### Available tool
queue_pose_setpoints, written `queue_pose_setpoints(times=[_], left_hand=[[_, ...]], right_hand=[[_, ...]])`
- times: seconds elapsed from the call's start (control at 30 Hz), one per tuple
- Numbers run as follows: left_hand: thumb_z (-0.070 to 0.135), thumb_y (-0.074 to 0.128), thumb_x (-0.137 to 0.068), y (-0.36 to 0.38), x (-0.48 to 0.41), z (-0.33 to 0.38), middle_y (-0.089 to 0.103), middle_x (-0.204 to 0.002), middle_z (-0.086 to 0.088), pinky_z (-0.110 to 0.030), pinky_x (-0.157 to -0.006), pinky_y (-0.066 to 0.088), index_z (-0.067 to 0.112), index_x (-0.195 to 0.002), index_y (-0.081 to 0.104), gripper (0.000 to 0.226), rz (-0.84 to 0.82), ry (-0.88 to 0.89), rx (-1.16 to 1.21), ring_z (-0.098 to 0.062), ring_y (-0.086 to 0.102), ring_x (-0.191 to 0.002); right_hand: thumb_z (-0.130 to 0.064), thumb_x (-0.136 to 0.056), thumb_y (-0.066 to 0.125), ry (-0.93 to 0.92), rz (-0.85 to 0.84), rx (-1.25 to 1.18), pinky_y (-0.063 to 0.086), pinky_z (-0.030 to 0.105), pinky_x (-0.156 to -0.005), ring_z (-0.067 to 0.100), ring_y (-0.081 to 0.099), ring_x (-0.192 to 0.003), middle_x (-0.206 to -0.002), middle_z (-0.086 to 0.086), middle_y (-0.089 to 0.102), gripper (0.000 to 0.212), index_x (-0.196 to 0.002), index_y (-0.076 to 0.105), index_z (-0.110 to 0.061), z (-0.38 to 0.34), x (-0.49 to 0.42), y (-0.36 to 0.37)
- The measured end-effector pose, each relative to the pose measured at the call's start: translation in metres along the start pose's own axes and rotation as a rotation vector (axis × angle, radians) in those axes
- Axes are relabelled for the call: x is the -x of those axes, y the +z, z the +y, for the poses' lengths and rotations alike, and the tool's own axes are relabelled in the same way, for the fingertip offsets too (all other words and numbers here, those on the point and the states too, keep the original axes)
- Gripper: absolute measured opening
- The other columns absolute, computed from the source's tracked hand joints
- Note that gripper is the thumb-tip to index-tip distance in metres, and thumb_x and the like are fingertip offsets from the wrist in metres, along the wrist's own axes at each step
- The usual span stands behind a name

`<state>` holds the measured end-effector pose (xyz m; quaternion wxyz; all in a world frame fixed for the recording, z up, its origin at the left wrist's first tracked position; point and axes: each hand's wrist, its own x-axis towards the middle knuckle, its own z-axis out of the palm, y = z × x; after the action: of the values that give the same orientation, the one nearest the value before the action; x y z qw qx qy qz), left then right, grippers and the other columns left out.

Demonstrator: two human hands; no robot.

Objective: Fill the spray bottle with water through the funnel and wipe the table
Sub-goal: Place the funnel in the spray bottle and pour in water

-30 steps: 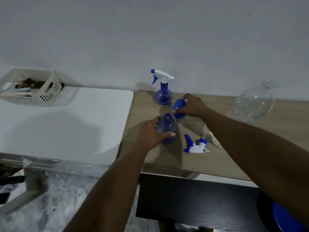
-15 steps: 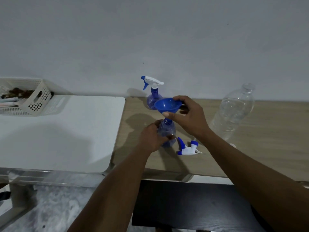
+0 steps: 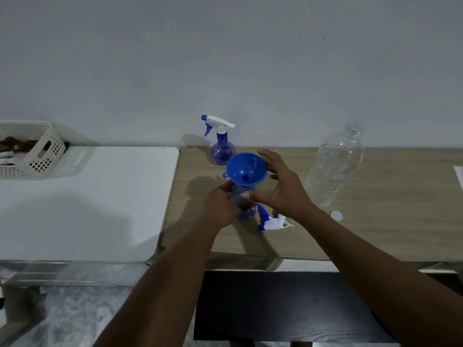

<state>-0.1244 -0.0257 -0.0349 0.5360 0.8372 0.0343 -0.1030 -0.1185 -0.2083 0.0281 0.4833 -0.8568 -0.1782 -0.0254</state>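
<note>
Blue funnel seated upright in the neck of the open spray bottle, on the wooden table near its left end. Left hand wrapped around the bottle body, fingers closed on it. Right hand spread, fingers apart and curved beside the funnel rim on its right; contact with the rim cannot be determined. Detached trigger sprayer head lying on the table just right of the bottle base. Second spray bottle, sprayer fitted, upright against the wall behind the funnel. Clear water bottle, uncapped, standing to the right; its white cap on the table near its base. White slatted basket on the adjoining white table at far left.
</note>
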Motion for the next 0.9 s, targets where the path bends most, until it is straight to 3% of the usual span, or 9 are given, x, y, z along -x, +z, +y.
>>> queue_pose_setpoints(times=[0.1,0.23,0.33,0.4,0.53,0.6,0.67,0.8,0.9], left_hand=[[0.028,0.086,-0.076,0.002,0.000,0.001,0.070,-0.093,0.018,-0.028,-0.086,0.055,0.044,-0.096,0.061,0.036,0.011,0.035,-0.026,-0.006,0.067,-0.091],[0.033,0.088,-0.074,0.003,0.001,0.008,0.065,-0.085,0.022,-0.009,-0.069,0.048,0.041,-0.095,0.057,0.038,0.006,0.050,-0.078,0.003,0.063,-0.080],[0.046,0.087,-0.070,0.003,0.001,0.011,0.060,-0.088,0.027,-0.013,-0.073,0.046,0.040,-0.105,0.055,0.048,0.010,0.079,-0.150,0.007,0.059,-0.083],[0.045,0.088,-0.070,0.005,0.001,0.013,0.059,-0.088,0.028,-0.009,-0.071,0.043,0.041,-0.103,0.055,0.047,0.009,0.088,-0.159,0.010,0.059,-0.081],[0.031,0.087,-0.075,0.009,-0.001,0.016,0.058,-0.085,0.026,-0.003,-0.063,0.041,0.040,-0.098,0.053,0.043,-0.007,0.113,-0.155,0.017,0.058,-0.075],[0.034,0.087,-0.074,0.011,-0.002,0.016,0.057,-0.085,0.028,-0.004,-0.063,0.039,0.037,-0.103,0.053,0.044,-0.001,0.106,-0.182,0.013,0.055,-0.075],[0.033,0.087,-0.075,0.012,-0.002,0.016,0.056,-0.084,0.028,-0.003,-0.063,0.040,0.036,-0.104,0.053,0.045,0.003,0.112,-0.188,0.013,0.053,-0.076],[0.039,0.087,-0.073,0.012,-0.002,0.014,0.058,-0.088,0.026,-0.007,-0.067,0.041,0.037,-0.105,0.054,0.046,0.012,0.105,-0.178,0.011,0.054,-0.080],[0.040,0.087,-0.073,0.013,-0.003,0.014,0.057,-0.088,0.027,-0.011,-0.070,0.042,0.038,-0.105,0.053,0.047,0.006,0.086,-0.172,0.010,0.055,-0.081]], right_hand=[[-0.050,-0.065,0.089,0.028,0.076,0.034,0.050,0.022,-0.091,0.004,0.057,-0.117,-0.137,-0.012,0.055,0.093,-0.141,0.041,-0.027,-0.004,0.014,-0.011],[-0.040,-0.079,0.078,-0.055,0.550,0.083,0.050,0.029,-0.065,0.014,0.060,-0.078,-0.095,0.001,0.061,0.044,-0.105,0.057,-0.010,-0.003,0.064,-0.029],[-0.045,-0.078,0.079,0.060,0.848,0.099,0.047,0.041,-0.072,0.023,0.050,-0.086,-0.101,0.013,0.049,0.058,-0.108,0.049,-0.005,0.017,0.087,-0.047],[-0.050,-0.072,0.084,0.191,0.932,0.079,0.047,0.048,-0.085,0.026,0.050,-0.100,-0.116,0.014,0.046,0.075,-0.121,0.043,-0.009,0.035,0.086,-0.061],[-0.055,-0.058,0.091,0.375,0.736,0.001,0.040,0.046,-0.112,0.018,0.040,-0.135,-0.148,0.003,0.037,0.114,-0.147,0.026,-0.025,0.059,0.066,-0.075],[-0.056,-0.054,0.092,0.372,0.593,-0.030,0.042,0.041,-0.109,0.018,0.041,-0.136,-0.150,0.000,0.039,0.121,-0.149,0.022,-0.030,0.063,0.055,-0.073],[-0.053,-0.054,0.093,0.356,0.518,-0.057,0.047,0.035,-0.100,0.016,0.048,-0.129,-0.145,-0.002,0.046,0.117,-0.148,0.027,-0.030,0.065,0.046,-0.068],[-0.046,-0.060,0.093,0.349,0.590,-0.052,0.054,0.034,-0.094,0.013,0.058,-0.113,-0.123,-0.010,0.056,0.093,-0.135,0.044,-0.023,0.066,0.034,-0.066],[-0.045,-0.062,0.092,0.341,0.562,-0.037,0.056,0.037,-0.093,0.011,0.063,-0.108,-0.119,-0.010,0.063,0.081,-0.129,0.051,-0.023,0.069,0.030,-0.073]])
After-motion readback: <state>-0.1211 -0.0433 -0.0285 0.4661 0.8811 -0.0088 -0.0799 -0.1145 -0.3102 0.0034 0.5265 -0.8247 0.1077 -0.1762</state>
